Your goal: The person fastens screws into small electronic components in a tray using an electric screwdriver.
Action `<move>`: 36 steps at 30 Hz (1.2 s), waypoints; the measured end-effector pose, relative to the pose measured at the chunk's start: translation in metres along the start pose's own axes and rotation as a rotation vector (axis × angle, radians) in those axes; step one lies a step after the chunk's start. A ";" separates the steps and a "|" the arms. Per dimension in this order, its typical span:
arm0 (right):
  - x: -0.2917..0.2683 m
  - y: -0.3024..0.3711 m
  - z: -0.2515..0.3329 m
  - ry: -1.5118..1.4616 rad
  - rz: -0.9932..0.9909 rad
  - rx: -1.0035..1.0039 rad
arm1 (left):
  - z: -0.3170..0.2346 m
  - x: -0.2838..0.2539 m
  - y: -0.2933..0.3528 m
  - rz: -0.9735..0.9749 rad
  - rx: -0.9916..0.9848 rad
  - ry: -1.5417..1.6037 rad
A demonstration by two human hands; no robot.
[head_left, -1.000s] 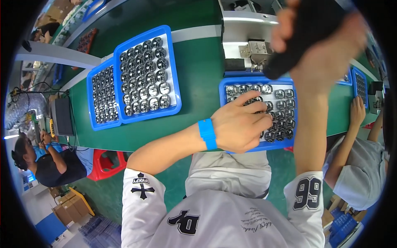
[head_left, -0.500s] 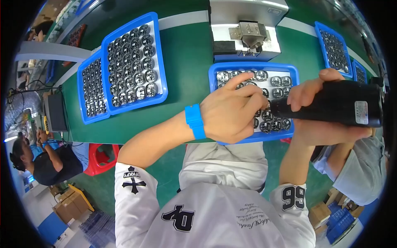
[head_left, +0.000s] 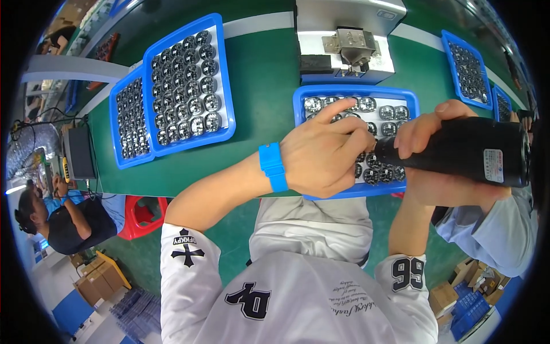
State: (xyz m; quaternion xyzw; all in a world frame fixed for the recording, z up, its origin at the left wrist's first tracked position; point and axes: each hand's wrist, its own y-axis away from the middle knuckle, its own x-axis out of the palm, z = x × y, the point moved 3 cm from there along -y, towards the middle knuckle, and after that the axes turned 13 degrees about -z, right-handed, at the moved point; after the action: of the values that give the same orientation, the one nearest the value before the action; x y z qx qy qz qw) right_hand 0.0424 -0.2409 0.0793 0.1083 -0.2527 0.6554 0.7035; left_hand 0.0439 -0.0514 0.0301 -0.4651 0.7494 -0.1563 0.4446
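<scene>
My right hand (head_left: 418, 135) is wrapped round a black electric screwdriver (head_left: 458, 150), a thick cylinder held almost level. Its tapered nose points left and meets the fingertips of my left hand (head_left: 326, 150). That hand, with a blue band at its wrist, has thumb and fingers pinched by the nose while the index finger stretches away. What the pinch holds is hidden. Both hands are over a blue tray (head_left: 298, 109) lined in white, where shiny dark round parts (head_left: 368, 104) sit in rows. My hands and the screwdriver cover much of the tray.
A silver machine with a metal fixture (head_left: 356, 47) stands just behind the tray. Two blue trays (head_left: 229, 117) of similar parts overlap at left; more trays (head_left: 488, 97) lie at far right. One person (head_left: 69, 221) sits at left, another (head_left: 492, 235) at right.
The screwdriver's rear end has dipped slightly, with my right hand round it. My left hand keeps its pinch at the nose. The whole view has shifted a little.
</scene>
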 end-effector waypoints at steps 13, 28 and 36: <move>0.003 0.004 -0.009 0.103 0.100 -0.128 | -0.002 0.002 -0.001 0.012 0.021 -0.008; 0.010 0.012 -0.009 -0.011 0.089 -0.218 | -0.002 0.002 0.001 0.036 0.017 -0.011; 0.004 0.015 -0.009 0.032 0.030 -0.179 | -0.001 0.002 0.001 0.040 0.017 0.001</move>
State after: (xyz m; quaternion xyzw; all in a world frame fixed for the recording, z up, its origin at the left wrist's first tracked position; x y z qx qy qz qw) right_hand 0.0295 -0.2318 0.0710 0.0306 -0.3006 0.6423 0.7044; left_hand 0.0418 -0.0529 0.0290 -0.4459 0.7576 -0.1541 0.4511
